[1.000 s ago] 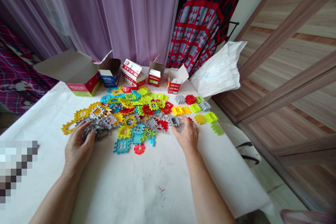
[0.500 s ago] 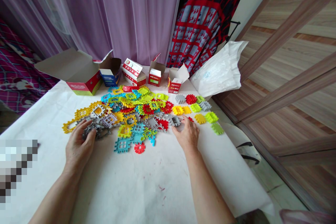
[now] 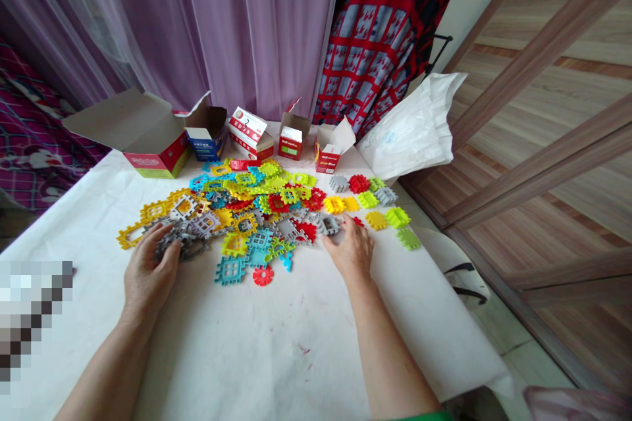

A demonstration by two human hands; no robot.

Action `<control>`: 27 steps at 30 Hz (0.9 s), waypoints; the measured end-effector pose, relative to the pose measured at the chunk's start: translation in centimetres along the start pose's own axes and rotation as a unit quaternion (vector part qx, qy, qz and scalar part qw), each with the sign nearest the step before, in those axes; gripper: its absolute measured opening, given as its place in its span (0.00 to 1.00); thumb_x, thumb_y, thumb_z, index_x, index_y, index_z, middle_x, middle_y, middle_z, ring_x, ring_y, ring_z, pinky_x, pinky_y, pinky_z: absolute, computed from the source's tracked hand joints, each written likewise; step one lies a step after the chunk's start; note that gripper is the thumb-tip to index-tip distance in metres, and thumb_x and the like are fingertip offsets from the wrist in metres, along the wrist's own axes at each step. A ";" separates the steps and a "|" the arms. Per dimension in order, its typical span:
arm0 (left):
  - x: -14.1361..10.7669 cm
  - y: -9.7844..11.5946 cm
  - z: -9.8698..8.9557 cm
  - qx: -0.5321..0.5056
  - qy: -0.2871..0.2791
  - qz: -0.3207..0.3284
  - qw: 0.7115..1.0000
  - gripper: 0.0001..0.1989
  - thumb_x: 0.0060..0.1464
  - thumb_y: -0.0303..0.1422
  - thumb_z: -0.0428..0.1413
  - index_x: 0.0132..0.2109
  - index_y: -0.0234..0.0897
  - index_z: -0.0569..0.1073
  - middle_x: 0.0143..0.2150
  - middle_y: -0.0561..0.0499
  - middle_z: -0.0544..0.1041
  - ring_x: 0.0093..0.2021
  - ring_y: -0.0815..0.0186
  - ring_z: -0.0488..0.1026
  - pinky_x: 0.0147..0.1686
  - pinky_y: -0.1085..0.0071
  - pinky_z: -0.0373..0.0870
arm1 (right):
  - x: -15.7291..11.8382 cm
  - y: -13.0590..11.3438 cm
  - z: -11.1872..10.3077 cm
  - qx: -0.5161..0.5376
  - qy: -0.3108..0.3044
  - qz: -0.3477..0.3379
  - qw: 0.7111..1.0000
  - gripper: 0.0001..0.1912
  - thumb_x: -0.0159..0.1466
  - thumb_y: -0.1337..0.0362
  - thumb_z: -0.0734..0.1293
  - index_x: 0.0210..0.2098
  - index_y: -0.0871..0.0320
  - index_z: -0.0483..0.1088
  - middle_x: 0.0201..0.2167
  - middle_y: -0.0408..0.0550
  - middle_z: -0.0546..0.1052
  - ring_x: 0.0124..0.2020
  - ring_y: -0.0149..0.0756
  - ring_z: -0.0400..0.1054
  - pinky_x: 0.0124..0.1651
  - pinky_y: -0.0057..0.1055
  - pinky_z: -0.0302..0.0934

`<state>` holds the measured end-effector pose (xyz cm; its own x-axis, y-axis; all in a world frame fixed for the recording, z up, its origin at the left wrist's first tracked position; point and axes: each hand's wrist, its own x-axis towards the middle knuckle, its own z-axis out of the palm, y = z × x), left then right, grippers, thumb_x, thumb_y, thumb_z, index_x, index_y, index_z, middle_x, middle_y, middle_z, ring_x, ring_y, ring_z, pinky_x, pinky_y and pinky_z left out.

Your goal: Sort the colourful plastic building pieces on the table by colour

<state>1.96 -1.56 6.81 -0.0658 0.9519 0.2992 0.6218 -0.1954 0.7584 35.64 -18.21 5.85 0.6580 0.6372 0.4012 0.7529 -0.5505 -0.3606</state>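
Observation:
A heap of notched plastic building pieces in yellow, blue, green, red and grey spreads across the white table [image 3: 237, 355]. My left hand [image 3: 151, 266] rests at the heap's left end, fingers apart against dark grey pieces [image 3: 185, 240]. At the right end my right hand [image 3: 351, 250] lies with spread fingers beside a grey piece [image 3: 328, 225], holding nothing that I can see. Nearest me are a blue window piece [image 3: 230, 271] and a red round piece [image 3: 263, 275]. Right of the heap sit small groups of pieces, among them a yellow one [image 3: 376, 220] and a green one [image 3: 409, 239].
Along the back edge stand open cartons: a large red one [image 3: 157, 163], a blue one [image 3: 202, 147], a red and white one [image 3: 250, 135] and two small red ones [image 3: 291, 145] [image 3: 326, 159]. A white bag [image 3: 409, 131] leans at the back right corner.
The view has shifted very slightly. Both hands and the pieces stay in practically the same places. A bit of green sleeve now shows at the bottom by the right forearm.

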 end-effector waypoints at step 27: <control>0.0 -0.1 0.2 -0.017 -0.009 0.011 1.000 0.27 0.55 0.49 0.54 0.56 0.40 0.77 0.64 0.44 0.75 0.66 0.56 0.70 0.70 0.56 0.61 | 0.1 0.0 0.6 -0.042 -0.016 0.004 0.999 0.32 0.60 0.55 0.73 0.61 0.57 0.66 0.52 0.57 0.79 0.53 0.51 0.67 0.52 0.41 0.54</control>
<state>2.02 -1.47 6.64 -0.0375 0.9512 0.3064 0.5961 -0.2248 0.7708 35.71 -17.86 5.36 0.6645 0.6492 0.3702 0.7466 -0.5980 -0.2916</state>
